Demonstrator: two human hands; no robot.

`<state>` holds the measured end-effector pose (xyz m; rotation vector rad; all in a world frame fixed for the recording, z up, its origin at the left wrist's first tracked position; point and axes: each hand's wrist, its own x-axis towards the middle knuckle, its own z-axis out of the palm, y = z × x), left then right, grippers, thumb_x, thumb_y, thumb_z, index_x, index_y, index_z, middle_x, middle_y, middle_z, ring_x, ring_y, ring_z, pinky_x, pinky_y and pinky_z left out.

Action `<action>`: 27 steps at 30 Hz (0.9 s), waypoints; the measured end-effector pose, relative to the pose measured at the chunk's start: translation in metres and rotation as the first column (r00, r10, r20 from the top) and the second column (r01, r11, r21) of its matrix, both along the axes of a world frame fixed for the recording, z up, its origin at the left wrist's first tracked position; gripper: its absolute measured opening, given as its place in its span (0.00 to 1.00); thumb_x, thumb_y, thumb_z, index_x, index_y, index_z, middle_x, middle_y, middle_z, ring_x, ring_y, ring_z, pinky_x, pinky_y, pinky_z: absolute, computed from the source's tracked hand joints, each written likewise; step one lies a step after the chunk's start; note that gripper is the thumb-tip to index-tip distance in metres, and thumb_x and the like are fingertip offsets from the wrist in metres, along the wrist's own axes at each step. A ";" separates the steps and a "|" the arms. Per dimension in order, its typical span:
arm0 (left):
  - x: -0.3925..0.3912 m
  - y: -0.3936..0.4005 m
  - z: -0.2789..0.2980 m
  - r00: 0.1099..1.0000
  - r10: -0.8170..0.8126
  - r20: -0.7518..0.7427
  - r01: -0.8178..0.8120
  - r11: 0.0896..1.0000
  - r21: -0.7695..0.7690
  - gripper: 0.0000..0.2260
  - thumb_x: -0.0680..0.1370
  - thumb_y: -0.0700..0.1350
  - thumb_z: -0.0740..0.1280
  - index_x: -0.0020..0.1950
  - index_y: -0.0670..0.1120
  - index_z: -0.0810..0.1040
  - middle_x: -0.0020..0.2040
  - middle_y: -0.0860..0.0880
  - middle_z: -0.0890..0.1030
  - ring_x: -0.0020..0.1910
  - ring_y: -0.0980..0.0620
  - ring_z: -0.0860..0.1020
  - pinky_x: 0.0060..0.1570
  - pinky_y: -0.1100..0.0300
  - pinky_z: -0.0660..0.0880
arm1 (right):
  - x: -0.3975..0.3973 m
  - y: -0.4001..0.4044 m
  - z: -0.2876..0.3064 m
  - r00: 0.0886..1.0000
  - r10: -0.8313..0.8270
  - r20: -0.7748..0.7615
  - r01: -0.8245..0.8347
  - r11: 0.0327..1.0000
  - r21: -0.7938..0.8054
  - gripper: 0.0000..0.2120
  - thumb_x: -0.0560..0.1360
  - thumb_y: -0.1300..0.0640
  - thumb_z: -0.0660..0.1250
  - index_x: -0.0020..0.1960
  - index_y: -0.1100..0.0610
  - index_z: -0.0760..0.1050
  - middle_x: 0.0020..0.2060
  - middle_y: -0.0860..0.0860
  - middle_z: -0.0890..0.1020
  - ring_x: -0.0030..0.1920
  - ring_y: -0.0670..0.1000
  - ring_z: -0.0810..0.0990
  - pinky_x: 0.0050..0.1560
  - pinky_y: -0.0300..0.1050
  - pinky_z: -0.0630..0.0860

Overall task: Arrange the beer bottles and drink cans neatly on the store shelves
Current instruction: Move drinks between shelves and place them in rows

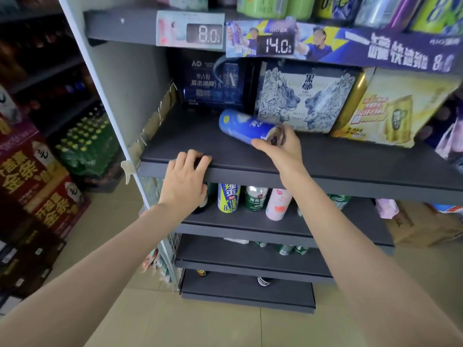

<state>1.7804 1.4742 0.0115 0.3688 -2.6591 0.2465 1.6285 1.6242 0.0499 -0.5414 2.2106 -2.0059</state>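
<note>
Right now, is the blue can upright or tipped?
Tipped. The blue can lies on its side on the shelf, one end toward the camera, held there by the right hand.

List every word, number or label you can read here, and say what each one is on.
"8.0": digital price tag on the upper shelf edge.
"14.0": second digital price tag beside it.
"AO": dark blue carton on the middle shelf.
"8": yellow-and-blue can on the lower shelf.
Chinese print on cartons, banner and remaining cans: too blurred.
</note>
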 end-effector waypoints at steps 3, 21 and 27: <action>0.004 -0.001 0.013 0.994 -0.026 0.106 0.023 0.999 0.029 0.26 0.63 0.40 0.73 0.61 0.41 0.75 0.53 0.41 0.76 0.47 0.39 0.74 0.45 0.51 0.72 | 0.027 0.037 0.012 0.998 0.054 -0.011 -0.055 0.995 -0.079 0.17 0.65 0.61 0.75 0.51 0.57 0.74 0.46 0.54 0.80 0.46 0.46 0.78 0.55 0.44 0.76; -0.009 -0.024 0.220 0.808 -0.128 -0.575 0.145 0.989 -0.016 0.18 0.69 0.39 0.60 0.59 0.39 0.70 0.56 0.38 0.72 0.51 0.40 0.70 0.46 0.49 0.64 | 0.057 0.046 0.271 0.816 -0.123 -0.565 -0.079 0.945 -0.319 0.17 0.63 0.53 0.76 0.48 0.55 0.74 0.45 0.52 0.80 0.43 0.46 0.78 0.48 0.46 0.77; -0.040 -0.039 0.218 0.812 0.084 -0.578 0.008 0.988 0.154 0.21 0.72 0.48 0.52 0.57 0.36 0.71 0.53 0.36 0.72 0.51 0.36 0.71 0.49 0.45 0.68 | 0.004 0.003 0.276 0.817 -0.267 -0.511 0.159 0.956 -0.245 0.25 0.60 0.47 0.78 0.51 0.54 0.73 0.52 0.56 0.77 0.51 0.54 0.77 0.55 0.49 0.76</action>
